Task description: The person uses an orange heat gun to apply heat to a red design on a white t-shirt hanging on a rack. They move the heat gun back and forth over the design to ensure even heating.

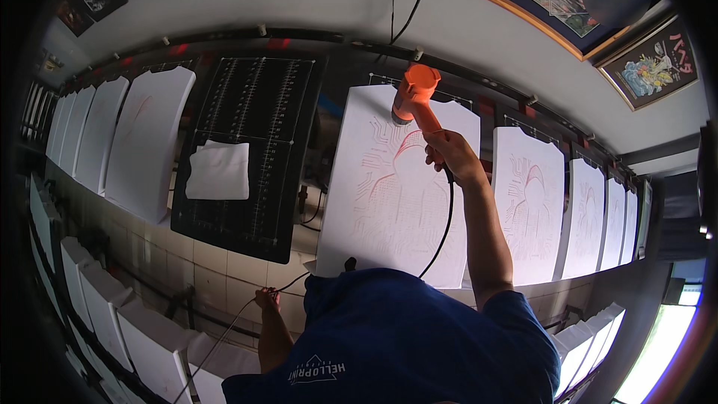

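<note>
My right hand [452,152] is wrapped round the handle of an orange blow dryer [419,93], its dark nozzle pointing down over the top part of a white T-shirt [359,232]. The shirt lies flat on a board and carries thin red line printing of a hooded figure with circuit-like lines. From the dryer's handle a black cord [449,217] hangs down across the shirt and passes behind my body. Low at the left, my left hand [268,298] is closed on a cord that runs on towards the lower edge.
Left of the shirt is a black board [239,105] with white ruled marks and a folded white cloth [218,170] on it. More white shirts on boards [527,194] stand in a row to both sides. A dark rail [299,33] runs behind them. Framed pictures [576,0] hang on the wall.
</note>
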Action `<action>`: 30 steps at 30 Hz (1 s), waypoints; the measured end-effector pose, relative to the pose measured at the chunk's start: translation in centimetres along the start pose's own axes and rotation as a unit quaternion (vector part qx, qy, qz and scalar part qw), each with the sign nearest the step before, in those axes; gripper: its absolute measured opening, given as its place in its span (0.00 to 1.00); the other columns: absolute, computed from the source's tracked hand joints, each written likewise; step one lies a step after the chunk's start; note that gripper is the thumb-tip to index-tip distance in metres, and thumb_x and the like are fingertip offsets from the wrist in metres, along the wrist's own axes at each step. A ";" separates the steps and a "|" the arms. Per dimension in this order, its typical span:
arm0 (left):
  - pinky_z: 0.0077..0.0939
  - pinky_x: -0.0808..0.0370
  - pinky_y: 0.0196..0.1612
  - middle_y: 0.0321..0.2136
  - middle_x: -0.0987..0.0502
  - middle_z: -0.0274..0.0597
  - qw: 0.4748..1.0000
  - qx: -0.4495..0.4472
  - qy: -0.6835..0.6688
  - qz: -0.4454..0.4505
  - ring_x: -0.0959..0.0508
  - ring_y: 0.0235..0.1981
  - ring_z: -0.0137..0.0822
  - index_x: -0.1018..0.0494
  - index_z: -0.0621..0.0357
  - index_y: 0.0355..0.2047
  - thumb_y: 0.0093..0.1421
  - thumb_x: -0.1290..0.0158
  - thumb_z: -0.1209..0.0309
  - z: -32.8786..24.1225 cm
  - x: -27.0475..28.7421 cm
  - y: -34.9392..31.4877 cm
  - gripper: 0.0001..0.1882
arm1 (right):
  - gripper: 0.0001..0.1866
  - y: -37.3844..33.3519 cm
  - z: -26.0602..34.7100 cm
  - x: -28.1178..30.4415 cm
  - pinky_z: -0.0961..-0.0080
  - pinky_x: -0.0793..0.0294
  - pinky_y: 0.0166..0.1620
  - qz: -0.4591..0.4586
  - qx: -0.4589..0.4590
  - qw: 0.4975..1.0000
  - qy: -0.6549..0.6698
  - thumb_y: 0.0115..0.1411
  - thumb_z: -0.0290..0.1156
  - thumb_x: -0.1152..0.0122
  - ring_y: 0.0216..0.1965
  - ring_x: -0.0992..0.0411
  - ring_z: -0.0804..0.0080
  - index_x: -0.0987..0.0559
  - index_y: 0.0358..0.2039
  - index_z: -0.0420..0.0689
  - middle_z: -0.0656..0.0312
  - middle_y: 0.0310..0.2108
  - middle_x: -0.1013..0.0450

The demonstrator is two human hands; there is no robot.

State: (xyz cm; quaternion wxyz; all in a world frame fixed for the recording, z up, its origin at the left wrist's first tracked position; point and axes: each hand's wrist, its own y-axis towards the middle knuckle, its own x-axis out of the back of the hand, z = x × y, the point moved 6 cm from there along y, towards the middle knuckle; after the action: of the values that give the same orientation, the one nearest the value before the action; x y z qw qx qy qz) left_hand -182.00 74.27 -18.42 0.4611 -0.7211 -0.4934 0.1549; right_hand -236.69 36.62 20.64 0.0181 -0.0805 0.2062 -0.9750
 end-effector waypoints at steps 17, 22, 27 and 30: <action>0.43 0.34 0.51 0.30 0.24 0.38 1.000 0.010 0.001 0.009 0.24 0.34 0.35 0.31 0.57 0.39 0.64 0.66 0.54 0.6 1.1 2.5 0.21 | 0.15 -2.9 0.1 -1.5 0.82 0.32 0.22 0.055 -0.044 0.997 -0.029 0.61 0.41 0.44 0.23 0.28 0.78 0.26 0.31 0.40 0.66 0.22 0.30; 0.42 0.33 0.49 0.32 0.24 0.39 1.000 0.024 0.006 -0.008 0.23 0.36 0.36 0.31 0.57 0.41 0.64 0.64 0.55 2.3 1.4 2.1 0.20 | 0.14 -2.3 1.6 -3.6 0.83 0.33 0.23 0.076 -0.018 0.995 -0.066 0.63 0.41 0.45 0.23 0.28 0.79 0.27 0.33 0.40 0.66 0.22 0.31; 0.41 0.33 0.49 0.32 0.24 0.39 1.000 0.018 0.004 -0.004 0.23 0.36 0.36 0.33 0.56 0.43 0.63 0.65 0.54 2.6 1.8 1.9 0.21 | 0.15 -0.3 1.7 -4.5 0.82 0.32 0.23 0.071 -0.001 0.996 -0.056 0.63 0.40 0.45 0.23 0.29 0.78 0.27 0.30 0.40 0.65 0.22 0.30; 0.42 0.34 0.50 0.31 0.24 0.39 1.000 0.009 -0.004 0.015 0.23 0.36 0.36 0.33 0.56 0.43 0.63 0.65 0.55 2.1 2.5 2.8 0.20 | 0.14 0.8 1.9 -4.4 0.81 0.31 0.25 0.053 -0.017 0.998 -0.031 0.63 0.39 0.46 0.24 0.28 0.79 0.26 0.31 0.39 0.65 0.23 0.30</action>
State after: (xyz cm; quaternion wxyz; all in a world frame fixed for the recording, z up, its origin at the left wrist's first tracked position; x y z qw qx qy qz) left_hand -180.65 77.25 -21.24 0.4635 -0.7238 -0.4824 0.1690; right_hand -232.01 35.39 21.36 0.0751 -0.0999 0.2262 -0.9660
